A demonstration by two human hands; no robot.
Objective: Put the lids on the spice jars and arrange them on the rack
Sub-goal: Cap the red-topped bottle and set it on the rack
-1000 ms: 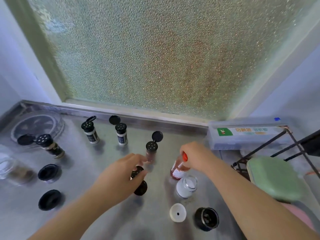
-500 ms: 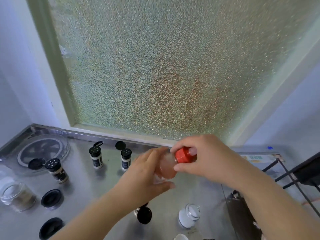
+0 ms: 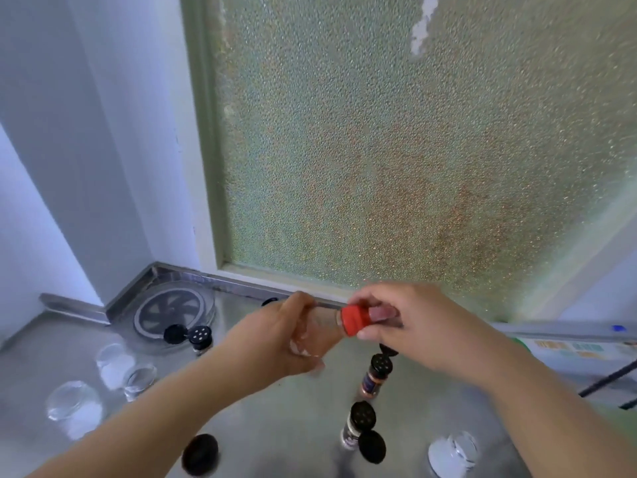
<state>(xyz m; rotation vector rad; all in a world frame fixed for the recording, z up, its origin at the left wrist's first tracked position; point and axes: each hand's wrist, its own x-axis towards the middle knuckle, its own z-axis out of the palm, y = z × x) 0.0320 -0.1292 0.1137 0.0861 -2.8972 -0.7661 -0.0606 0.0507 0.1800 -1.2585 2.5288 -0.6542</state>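
Held up above the stainless steel bench, in front of the frosted pebbled glass window: a small clear spice jar, lying sideways between both hands. Left hand wrapped around the jar body, grip clenched on it. Right hand pinching the red screw lid at the jar's mouth, fingers curled round it. Below on the bench, three small dark-labelled shaker jars with black perforated flip tops standing open: one near the left rear, one under the right hand, one nearer. Loose round black lid at the near edge. Clear glass jars of white powder at the left and near right, uncapped. Thin black wire rack barely visible at the right edge.
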